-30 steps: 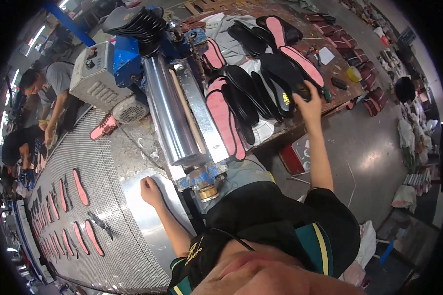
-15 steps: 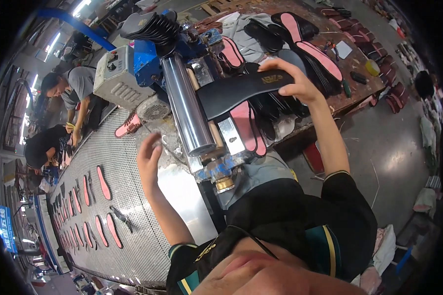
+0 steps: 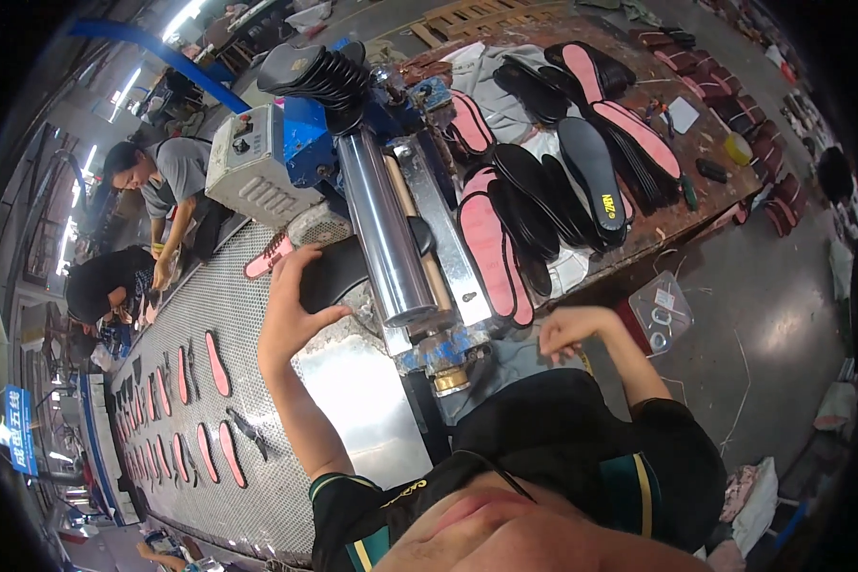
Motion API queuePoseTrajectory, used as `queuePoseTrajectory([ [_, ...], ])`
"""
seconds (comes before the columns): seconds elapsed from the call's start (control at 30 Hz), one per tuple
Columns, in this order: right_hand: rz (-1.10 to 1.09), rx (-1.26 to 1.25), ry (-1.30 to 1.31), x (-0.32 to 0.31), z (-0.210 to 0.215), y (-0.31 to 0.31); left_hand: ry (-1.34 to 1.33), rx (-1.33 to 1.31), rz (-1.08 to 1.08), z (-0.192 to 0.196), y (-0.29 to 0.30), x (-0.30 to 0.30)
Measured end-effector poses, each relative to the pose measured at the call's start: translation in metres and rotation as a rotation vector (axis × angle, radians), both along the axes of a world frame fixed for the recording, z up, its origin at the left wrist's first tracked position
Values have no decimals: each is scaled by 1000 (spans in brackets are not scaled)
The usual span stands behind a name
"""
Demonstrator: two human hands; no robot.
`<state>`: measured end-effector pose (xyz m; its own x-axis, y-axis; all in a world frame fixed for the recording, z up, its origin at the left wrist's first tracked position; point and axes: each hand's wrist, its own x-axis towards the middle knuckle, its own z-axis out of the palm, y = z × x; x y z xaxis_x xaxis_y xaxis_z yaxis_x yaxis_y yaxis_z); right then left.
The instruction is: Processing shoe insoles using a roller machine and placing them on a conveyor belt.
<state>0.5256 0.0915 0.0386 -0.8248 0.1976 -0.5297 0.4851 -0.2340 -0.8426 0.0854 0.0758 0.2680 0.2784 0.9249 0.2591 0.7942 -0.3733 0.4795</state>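
A black insole [image 3: 336,274] lies crosswise under the shiny metal roller [image 3: 383,229], its rounded tip showing on the roller's right side. At the roller's left, my left hand [image 3: 291,305] has its fingers and thumb around the other end of this insole. My right hand [image 3: 574,332] hangs in front of my body, right of the machine's brass-coloured fitting [image 3: 451,381], fingers loosely bent and apart with nothing seen in them. Behind it on the bench lie a pink insole [image 3: 486,243], several black ones, and a dark grey insole [image 3: 591,172] with yellow print.
A stack of black insoles [image 3: 319,76] stands at the machine's far end. Rows of pink pieces [image 3: 217,362] lie on the perforated conveyor [image 3: 276,419] to the left. Another person [image 3: 172,176] works beyond the beige control box [image 3: 257,157]. A clear plastic container [image 3: 663,310] sits below the bench.
The black insole has passed leftward under the roller. My left hand has taken hold of its end, while my right hand has let go and drawn back toward my body.
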Motion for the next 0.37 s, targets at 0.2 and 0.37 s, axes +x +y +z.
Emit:
queuePoseTrajectory([
  [0.2, 94, 61, -466, -32, -94, -39, -9, -41, 159, -40, -22, -39],
  [0.37, 163, -81, -470, -38, -90, -18, -1106, -152, 166, -205, -81, -49],
])
